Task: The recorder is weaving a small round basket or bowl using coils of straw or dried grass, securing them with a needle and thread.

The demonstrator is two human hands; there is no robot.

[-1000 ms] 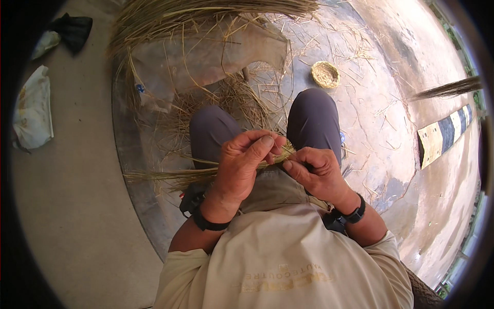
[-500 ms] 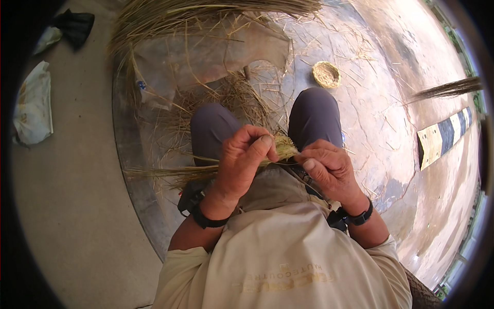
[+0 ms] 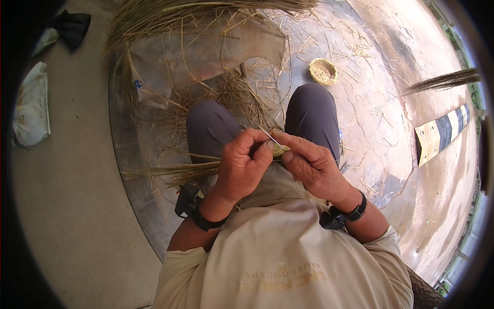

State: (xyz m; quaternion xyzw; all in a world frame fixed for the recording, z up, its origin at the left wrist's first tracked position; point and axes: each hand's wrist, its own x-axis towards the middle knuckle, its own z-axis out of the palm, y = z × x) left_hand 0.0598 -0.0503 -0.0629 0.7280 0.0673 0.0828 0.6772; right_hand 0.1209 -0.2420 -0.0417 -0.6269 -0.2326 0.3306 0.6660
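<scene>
My left hand [image 3: 241, 164] is closed in a pinch on a small coiled straw piece [image 3: 278, 150], pale yellow-green and mostly hidden by my fingers. A thin, shiny needle [image 3: 270, 137] slants across the piece between both hands. My right hand [image 3: 320, 169] has thumb and forefinger closed at its lower end; its upper end sticks out above my left fingertips. Long straw stalks [image 3: 195, 170] lie across my lap and reach out past my left wrist.
A small round straw basket [image 3: 322, 71] stands on the floor beyond my right knee. Ahead to the left lie a large bundle of stalks [image 3: 206, 9], a clear plastic sheet [image 3: 206, 49] and loose straw. White sack [image 3: 32, 105] at far left; broom bristles [image 3: 445, 80] and striped block [image 3: 443, 135] at right.
My right hand has moved in close to my left, and the needle now shows slanting between them. The straw piece, plainer to see before, is now largely covered by my fingers.
</scene>
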